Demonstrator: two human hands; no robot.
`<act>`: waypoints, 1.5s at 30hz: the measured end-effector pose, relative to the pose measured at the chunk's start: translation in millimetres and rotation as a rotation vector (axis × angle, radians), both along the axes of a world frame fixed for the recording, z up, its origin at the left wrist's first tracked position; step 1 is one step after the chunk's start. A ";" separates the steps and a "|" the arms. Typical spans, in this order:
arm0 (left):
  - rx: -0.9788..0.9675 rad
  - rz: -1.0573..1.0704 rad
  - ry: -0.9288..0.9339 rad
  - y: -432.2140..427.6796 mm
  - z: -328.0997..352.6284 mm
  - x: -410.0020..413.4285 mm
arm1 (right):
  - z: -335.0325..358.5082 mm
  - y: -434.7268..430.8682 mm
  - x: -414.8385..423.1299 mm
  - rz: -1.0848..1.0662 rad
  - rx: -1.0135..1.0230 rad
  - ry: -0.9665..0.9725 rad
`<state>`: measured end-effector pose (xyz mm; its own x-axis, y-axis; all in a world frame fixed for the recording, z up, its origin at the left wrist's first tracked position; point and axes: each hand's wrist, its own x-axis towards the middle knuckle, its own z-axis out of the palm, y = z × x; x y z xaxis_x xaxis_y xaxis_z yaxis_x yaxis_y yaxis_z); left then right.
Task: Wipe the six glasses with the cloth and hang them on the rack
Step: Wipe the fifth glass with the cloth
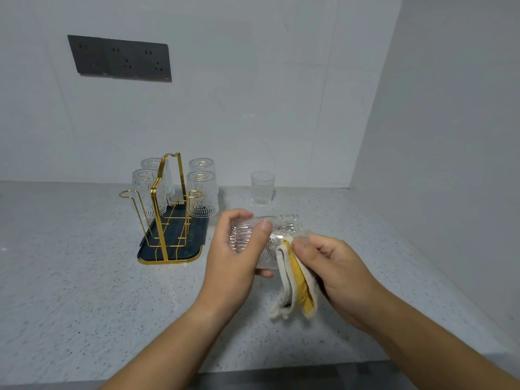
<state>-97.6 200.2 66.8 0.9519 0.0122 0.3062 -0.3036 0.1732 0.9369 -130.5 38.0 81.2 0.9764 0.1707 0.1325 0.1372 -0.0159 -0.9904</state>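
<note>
over the near middle of the counter (84, 291), the held glass (268, 246) lies on its side in the air, caught between both hands. it is clear, ribbed, and has a round pattern pressed into its wall. the left hand (236, 260) grips its left end, thumb laid along the top and fingers curled round the far side, with one fingertip showing underneath. the right hand (334, 266) is closed on a folded cloth (295, 282), white with a yellow band, and pinches the cloth's top edge against the right end of the glass. the rest of the cloth hangs down below that hand; whether it touches the counter i cannot tell.

behind the hands, near the back wall (253, 94), an upright glass (262, 188) stands alone on the counter, mouth up, well apart from the others.

to the left stands the rack (170, 261), gold wire rising from a dark tray (195, 235) with a gold rim and a tall loop handle in the middle. four glasses hang on it mouth down, two on each side of the handle: the front left glass (145, 190), the back left glass (152, 164), the front right glass (202, 198) and the back right glass (201, 165). the front right one is nearest the left hand but apart from it.

higher on the wall, above the rack, sits a dark socket panel (119, 59). a side wall (450, 136) closes the counter on the right.
</note>
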 end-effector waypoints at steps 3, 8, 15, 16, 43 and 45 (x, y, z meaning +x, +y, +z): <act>0.032 0.050 0.008 -1.5 0.4 3.6 | -0.8 3.9 -3.2 -0.021 -0.028 -0.070; -0.100 -0.052 0.416 -8.5 10.2 7.1 | -13.6 3.0 -3.8 -0.090 -0.238 -0.253; -0.083 -0.308 0.723 4.1 19.9 6.1 | -32.2 -13.3 -4.3 -0.065 -0.603 -0.659; -0.086 -0.289 0.638 2.0 18.7 4.5 | -29.7 -12.8 -6.3 -0.099 -0.545 -0.588; 0.095 0.031 -0.053 -0.6 -3.5 -2.7 | -5.4 -0.4 -7.4 -0.004 0.256 0.112; 0.031 0.031 0.090 -2.9 5.1 0.0 | -6.0 -1.4 -10.6 -0.011 0.103 -0.002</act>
